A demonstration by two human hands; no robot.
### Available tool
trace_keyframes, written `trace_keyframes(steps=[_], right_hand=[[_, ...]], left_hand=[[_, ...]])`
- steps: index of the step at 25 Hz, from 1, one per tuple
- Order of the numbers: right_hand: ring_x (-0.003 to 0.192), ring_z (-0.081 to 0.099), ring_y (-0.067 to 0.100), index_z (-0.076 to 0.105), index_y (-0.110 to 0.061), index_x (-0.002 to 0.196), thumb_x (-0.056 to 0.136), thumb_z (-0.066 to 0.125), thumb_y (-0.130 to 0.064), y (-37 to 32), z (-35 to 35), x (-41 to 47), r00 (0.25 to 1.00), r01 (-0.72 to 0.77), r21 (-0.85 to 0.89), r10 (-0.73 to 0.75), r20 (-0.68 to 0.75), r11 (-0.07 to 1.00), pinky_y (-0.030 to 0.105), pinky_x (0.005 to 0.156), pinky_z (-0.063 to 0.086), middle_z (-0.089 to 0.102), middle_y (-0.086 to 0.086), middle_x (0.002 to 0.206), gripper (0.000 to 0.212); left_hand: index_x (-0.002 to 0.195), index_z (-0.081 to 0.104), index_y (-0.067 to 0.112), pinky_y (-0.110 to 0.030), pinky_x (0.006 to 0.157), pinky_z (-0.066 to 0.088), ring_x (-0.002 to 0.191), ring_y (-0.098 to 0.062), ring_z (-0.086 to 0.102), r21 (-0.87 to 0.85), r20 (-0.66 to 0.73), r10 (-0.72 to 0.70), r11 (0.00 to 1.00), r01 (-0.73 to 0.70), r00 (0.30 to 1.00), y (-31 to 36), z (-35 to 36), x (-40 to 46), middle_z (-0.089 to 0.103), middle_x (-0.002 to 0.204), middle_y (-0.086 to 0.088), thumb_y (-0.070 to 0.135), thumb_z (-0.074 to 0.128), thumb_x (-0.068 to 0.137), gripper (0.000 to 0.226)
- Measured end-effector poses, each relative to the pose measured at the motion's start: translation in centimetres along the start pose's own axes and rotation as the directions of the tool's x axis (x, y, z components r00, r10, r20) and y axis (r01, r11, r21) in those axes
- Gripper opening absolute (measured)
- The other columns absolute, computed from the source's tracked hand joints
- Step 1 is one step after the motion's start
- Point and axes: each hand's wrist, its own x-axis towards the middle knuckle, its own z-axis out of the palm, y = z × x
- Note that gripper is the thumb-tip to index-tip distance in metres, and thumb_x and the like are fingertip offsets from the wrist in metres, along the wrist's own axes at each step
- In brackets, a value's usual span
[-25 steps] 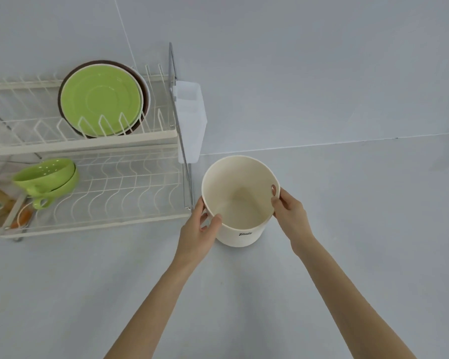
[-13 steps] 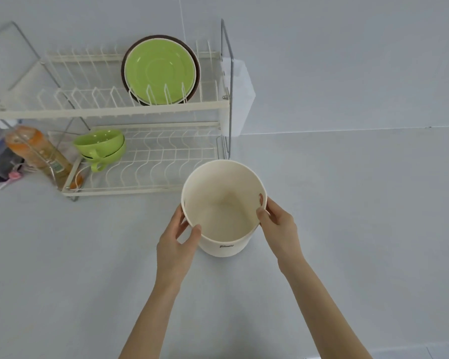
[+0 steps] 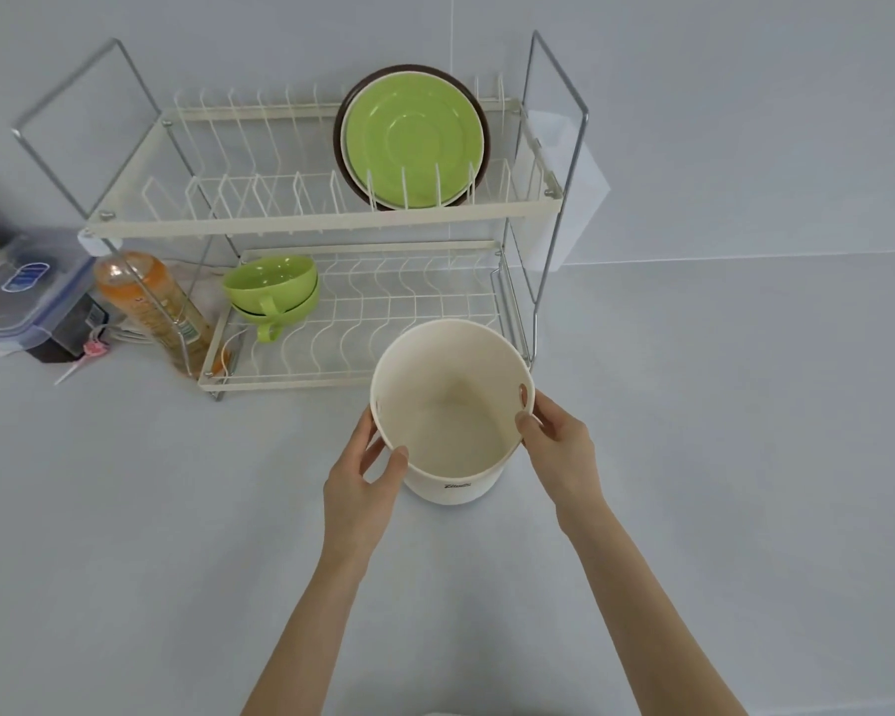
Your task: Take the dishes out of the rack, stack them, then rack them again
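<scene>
A tall cream pot [image 3: 448,421] with side holes stands in front of the rack's lower tier. My left hand [image 3: 365,478] grips its left rim and my right hand [image 3: 559,447] grips its right rim. The two-tier white wire rack [image 3: 301,219] holds a green plate [image 3: 414,139] upright on the top tier with a brown plate [image 3: 343,162] behind it. Two stacked green cups [image 3: 272,292] sit at the left of the lower tier.
Left of the rack stand an orange drink bottle [image 3: 146,307] and a clear lidded container [image 3: 19,292] on a dark box. A white cutlery holder [image 3: 577,198] hangs on the rack's right side. The grey counter spreads to the right and front.
The view has swung left and the whole rack is now in sight. Both hands stay on the pot's rim, and the pot sits a little nearer the rack's lower tier.
</scene>
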Motion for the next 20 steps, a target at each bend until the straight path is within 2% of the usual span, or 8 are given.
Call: trace_keyframes(steps=[3, 5, 6, 9, 10, 13, 17, 20], right_hand=[[0.095, 0.059, 0.028, 0.058, -0.049, 0.081, 0.087, 0.043, -0.011, -0.2, 0.5, 0.0, 1.0, -0.009, -0.021, 0.008, -0.02, 1.0, 0.023, 0.075, 0.045, 0.068, 0.016, 0.107, 0.041], [0.106, 0.055, 0.035, 0.061, -0.044, 0.079, 0.087, 0.043, -0.01, -0.2, 0.6, 0.1, 0.999, -0.01, -0.046, 0.008, -0.037, 0.999, 0.038, 0.087, 0.049, 0.063, 0.023, 0.111, 0.039], [0.103, 0.057, 0.033, 0.064, -0.041, 0.084, 0.087, 0.044, -0.011, -0.1, 0.6, 0.3, 0.999, -0.012, -0.056, 0.01, -0.043, 0.998, 0.039, 0.09, 0.049, 0.064, 0.023, 0.108, 0.037], [0.077, 0.061, -0.011, 0.064, -0.032, 0.113, 0.088, 0.045, -0.012, 0.5, 0.4, 0.7, 0.999, -0.002, -0.066, -0.001, -0.037, 0.998, 0.003, 0.068, 0.044, 0.069, -0.011, 0.083, 0.038], [0.076, 0.059, -0.015, 0.062, -0.032, 0.117, 0.088, 0.045, -0.011, 0.5, 0.4, 0.8, 0.999, 0.003, -0.07, -0.005, -0.037, 0.998, -0.002, 0.063, 0.041, 0.066, -0.018, 0.083, 0.039], [0.092, 0.059, 0.0, 0.06, -0.029, 0.12, 0.088, 0.046, -0.009, 0.7, 0.4, 0.9, 0.999, 0.025, -0.08, -0.027, -0.028, 0.996, -0.004, 0.062, 0.041, 0.065, -0.015, 0.094, 0.04], [0.103, 0.06, 0.01, 0.058, -0.021, 0.123, 0.089, 0.051, -0.012, 0.6, -0.2, 1.3, 0.998, 0.063, -0.156, -0.062, 0.011, 0.986, -0.007, 0.062, 0.04, 0.064, -0.009, 0.1, 0.036], [0.119, 0.055, 0.014, 0.051, -0.022, 0.13, 0.09, 0.053, -0.021, -0.4, -0.7, 2.2, 0.989, 0.138, -0.282, -0.118, 0.085, 0.949, 0.008, 0.08, 0.04, 0.064, -0.004, 0.11, 0.04]], left_hand=[[0.135, 0.041, 0.037, -0.044, 0.105, 0.042, 0.121, -0.008, 0.052, 0.003, 0.016, -0.018, 1.0, 0.018, 1.0, -0.3, -0.2, 0.4, 0.056, 0.132, 0.011, 0.012, 0.056, 0.084, 0.059], [0.136, 0.041, 0.035, -0.043, 0.106, 0.041, 0.122, -0.007, 0.051, 0.002, 0.026, -0.017, 1.0, 0.017, 1.0, -0.4, -0.3, 0.7, 0.055, 0.132, 0.012, 0.013, 0.057, 0.084, 0.058], [0.136, 0.041, 0.034, -0.042, 0.107, 0.04, 0.122, -0.007, 0.051, -0.001, 0.031, -0.014, 1.0, 0.014, 0.999, -0.5, -0.3, 0.8, 0.055, 0.132, 0.013, 0.013, 0.057, 0.084, 0.058], [0.136, 0.04, 0.035, -0.038, 0.107, 0.039, 0.123, -0.006, 0.05, -0.005, 0.042, -0.005, 1.0, 0.006, 0.999, -0.7, -0.4, 1.1, 0.055, 0.128, 0.016, 0.014, 0.058, 0.084, 0.059], [0.136, 0.039, 0.035, -0.035, 0.106, 0.039, 0.123, -0.006, 0.05, 0.002, 0.044, -0.003, 1.0, 0.003, 0.999, -0.8, -0.4, 1.1, 0.054, 0.126, 0.017, 0.015, 0.058, 0.084, 0.059], [0.137, 0.038, 0.034, -0.026, 0.098, 0.039, 0.124, -0.008, 0.049, 0.031, 0.062, 0.016, 0.999, -0.018, 0.998, -0.9, -0.5, 1.2, 0.053, 0.124, 0.017, 0.014, 0.059, 0.084, 0.06], [0.14, 0.034, 0.029, -0.012, 0.085, 0.041, 0.124, -0.01, 0.049, 0.139, 0.123, 0.049, 0.988, -0.066, 0.991, -0.7, -1.2, 1.9, 0.051, 0.136, 0.01, 0.015, 0.059, 0.084, 0.062], [0.143, 0.028, 0.025, -0.028, 0.106, 0.035, 0.134, -0.014, 0.04, 0.266, 0.134, 0.103, 0.954, -0.136, 0.986, 0.5, -1.8, 3.1, 0.042, 0.146, 0.005, 0.025, 0.054, 0.088, 0.061]])
